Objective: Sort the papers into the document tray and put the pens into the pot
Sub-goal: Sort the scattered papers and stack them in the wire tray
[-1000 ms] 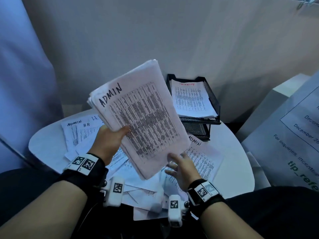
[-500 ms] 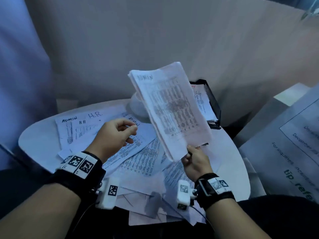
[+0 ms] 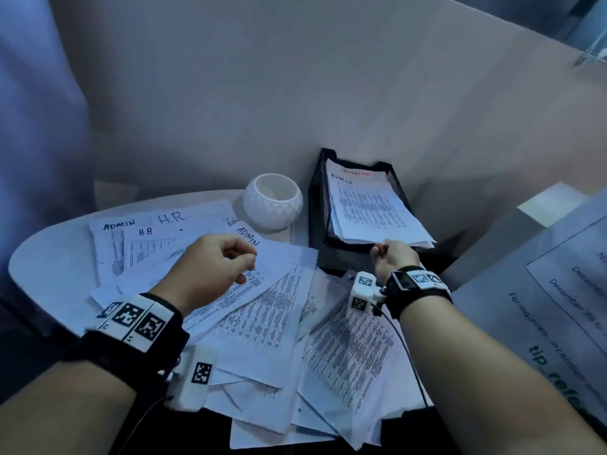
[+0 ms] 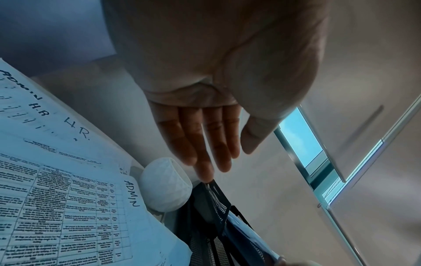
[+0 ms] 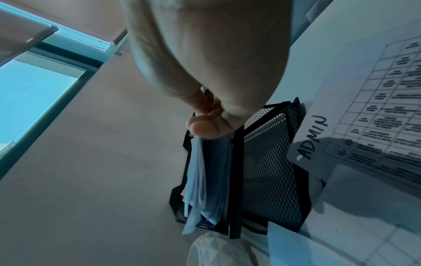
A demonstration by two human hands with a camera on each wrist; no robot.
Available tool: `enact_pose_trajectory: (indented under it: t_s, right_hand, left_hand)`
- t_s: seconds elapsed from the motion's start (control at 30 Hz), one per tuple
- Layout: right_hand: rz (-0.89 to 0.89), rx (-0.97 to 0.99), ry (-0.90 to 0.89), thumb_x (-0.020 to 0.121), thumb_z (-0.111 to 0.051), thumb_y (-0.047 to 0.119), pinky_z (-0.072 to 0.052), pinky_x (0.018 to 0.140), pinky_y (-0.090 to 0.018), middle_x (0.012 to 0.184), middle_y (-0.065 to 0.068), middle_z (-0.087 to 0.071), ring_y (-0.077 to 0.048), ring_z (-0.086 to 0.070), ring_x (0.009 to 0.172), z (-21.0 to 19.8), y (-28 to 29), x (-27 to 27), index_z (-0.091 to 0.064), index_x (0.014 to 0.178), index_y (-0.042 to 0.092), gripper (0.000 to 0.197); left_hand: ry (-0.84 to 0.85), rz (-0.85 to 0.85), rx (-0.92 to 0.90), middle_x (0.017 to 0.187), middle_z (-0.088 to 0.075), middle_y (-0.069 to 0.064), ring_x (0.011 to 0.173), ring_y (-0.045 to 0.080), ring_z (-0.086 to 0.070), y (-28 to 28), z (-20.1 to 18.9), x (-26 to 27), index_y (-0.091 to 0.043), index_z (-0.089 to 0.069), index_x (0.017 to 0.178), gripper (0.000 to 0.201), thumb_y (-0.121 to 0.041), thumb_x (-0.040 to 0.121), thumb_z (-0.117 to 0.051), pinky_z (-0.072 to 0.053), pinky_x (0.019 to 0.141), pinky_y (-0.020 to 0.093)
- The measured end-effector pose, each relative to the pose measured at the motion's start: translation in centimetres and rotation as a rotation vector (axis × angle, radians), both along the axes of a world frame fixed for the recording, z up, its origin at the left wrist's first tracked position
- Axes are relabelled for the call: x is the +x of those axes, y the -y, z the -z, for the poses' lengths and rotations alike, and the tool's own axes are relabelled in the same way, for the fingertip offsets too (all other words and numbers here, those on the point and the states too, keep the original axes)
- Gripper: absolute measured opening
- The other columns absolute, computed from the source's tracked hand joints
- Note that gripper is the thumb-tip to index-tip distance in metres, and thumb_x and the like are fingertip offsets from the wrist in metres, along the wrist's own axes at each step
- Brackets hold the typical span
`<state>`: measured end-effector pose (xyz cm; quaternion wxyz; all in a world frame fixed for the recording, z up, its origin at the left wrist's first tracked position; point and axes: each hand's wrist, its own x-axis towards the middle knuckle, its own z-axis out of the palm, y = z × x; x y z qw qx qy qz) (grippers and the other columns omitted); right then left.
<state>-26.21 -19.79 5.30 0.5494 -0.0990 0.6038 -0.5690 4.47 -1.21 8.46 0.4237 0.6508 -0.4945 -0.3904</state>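
We are filing papers: our right hand (image 3: 392,262) pinches the ADMIN stack's (image 3: 371,210) near edge in the document tray (image 3: 317,205) — release comes next. Left hand (image 3: 210,267), empty and relaxed, hovers over loose sheets (image 3: 262,310) on the surface — no pens visible.

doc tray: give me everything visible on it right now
The document tray is black metal mesh with solid frame bars, stacked in tiers, standing at the back of the white table against the wall, right of the white pot. Its top tier holds a paper stack headed ADMIN, overhanging the near edge. The right hand pinches that near edge. Loose papers lie against its base.
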Motion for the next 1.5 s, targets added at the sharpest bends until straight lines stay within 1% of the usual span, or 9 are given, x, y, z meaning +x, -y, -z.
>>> enact_pose_trajectory:
  t_s: [0.37,0.47,0.6,0.7,0.83,0.97,1.17,1.23,1.5]
  right_hand:
    - [-0.072,-0.082,-0.031,0.105,-0.042,-0.001,-0.058,0.049,-0.025,0.107,-0.015,-0.059,-0.020,-0.064,0.084,0.1,3.6,2.5,-0.055,0.117,0.001,0.018]
    - [-0.106,-0.103,-0.010,0.106,-0.039,-0.001,-0.062,0.060,-0.027,0.105,-0.013,-0.059,-0.021,-0.066,0.088,0.3,4.0,2.6,-0.047,0.139,-0.003,0.034]
    - [-0.061,-0.096,0.016,0.099,-0.044,-0.012,-0.062,0.086,-0.038,0.138,-0.025,-0.052,-0.035,-0.057,0.127,-0.1,3.8,3.3,-0.052,0.124,-0.007,0.026]
    - [-0.070,-0.100,0.058,0.102,-0.040,-0.010,-0.055,0.103,-0.044,0.142,-0.027,-0.048,-0.039,-0.054,0.132,-0.3,2.6,3.5,-0.050,0.126,-0.005,0.026]
    - [-0.055,-0.106,-0.028,0.102,-0.046,-0.004,-0.062,0.087,-0.038,0.123,-0.022,-0.066,-0.033,-0.072,0.105,0.5,-0.3,2.9,-0.051,0.132,-0.012,0.032]
    - [-0.022,-0.058,-0.364,0.098,-0.053,0.002,-0.061,0.064,-0.034,0.103,-0.010,-0.070,-0.018,-0.067,0.071,3.9,-3.9,0.8,-0.063,0.126,0.011,0.031]
    - [-0.100,0.278,-0.735,0.094,-0.061,0.014,-0.055,0.074,-0.038,0.117,-0.011,-0.063,-0.025,-0.064,0.077,10.8,-10.5,-4.7,-0.056,0.133,0.018,0.040]
    - [-0.144,0.365,-0.795,0.090,-0.064,0.021,-0.058,0.086,-0.045,0.134,-0.018,-0.057,-0.036,-0.066,0.097,11.9,-11.9,-5.5,-0.055,0.136,0.019,0.047]
    - [-0.156,0.376,-0.679,0.086,-0.074,0.011,-0.049,0.087,-0.038,0.147,-0.023,-0.048,-0.038,-0.062,0.113,13.0,-13.9,-6.3,-0.032,0.156,0.011,0.082]
  left_hand:
    - [0.026,-0.023,0.022,0.082,-0.078,-0.002,0.072,0.021,-0.076,0.0,0.1,0.9,-0.020,-0.076,0.090,0.010,-0.014,0.093,-0.069,-0.060,0.075,0.042]
    - [0.032,-0.020,0.033,0.081,-0.078,-0.003,0.072,0.020,-0.076,0.2,0.2,1.1,-0.021,-0.076,0.090,0.010,-0.015,0.093,-0.069,-0.059,0.074,0.041]
    - [0.040,-0.015,0.039,0.081,-0.078,-0.002,0.073,0.020,-0.076,0.3,0.3,1.1,-0.021,-0.076,0.091,0.010,-0.016,0.094,-0.069,-0.058,0.072,0.038]
    - [0.040,-0.014,0.043,0.081,-0.078,-0.004,0.073,0.020,-0.076,0.4,0.4,1.1,-0.022,-0.076,0.091,0.009,-0.016,0.094,-0.069,-0.057,0.072,0.037]
    - [0.041,-0.008,0.040,0.080,-0.078,-0.004,0.072,0.020,-0.076,0.3,0.5,1.1,-0.022,-0.075,0.090,0.009,-0.017,0.094,-0.069,-0.056,0.069,0.033]
    - [0.048,-0.004,0.038,0.081,-0.079,-0.004,0.071,0.018,-0.076,0.2,0.5,1.0,-0.022,-0.075,0.090,0.010,-0.016,0.094,-0.069,-0.057,0.072,0.038]
    - [0.071,0.023,0.066,0.080,-0.078,0.000,0.070,0.020,-0.075,-0.1,1.2,0.5,-0.021,-0.075,0.089,0.011,-0.013,0.093,-0.068,-0.060,0.074,0.046]
    - [0.082,0.035,0.075,0.080,-0.078,0.001,0.070,0.022,-0.075,-0.3,1.5,0.2,-0.021,-0.075,0.088,0.011,-0.013,0.092,-0.068,-0.058,0.074,0.044]
    - [0.128,0.083,0.136,0.080,-0.078,0.000,0.070,0.021,-0.076,-1.1,3.0,-0.8,-0.023,-0.075,0.088,0.010,-0.015,0.090,-0.069,-0.054,0.069,0.035]
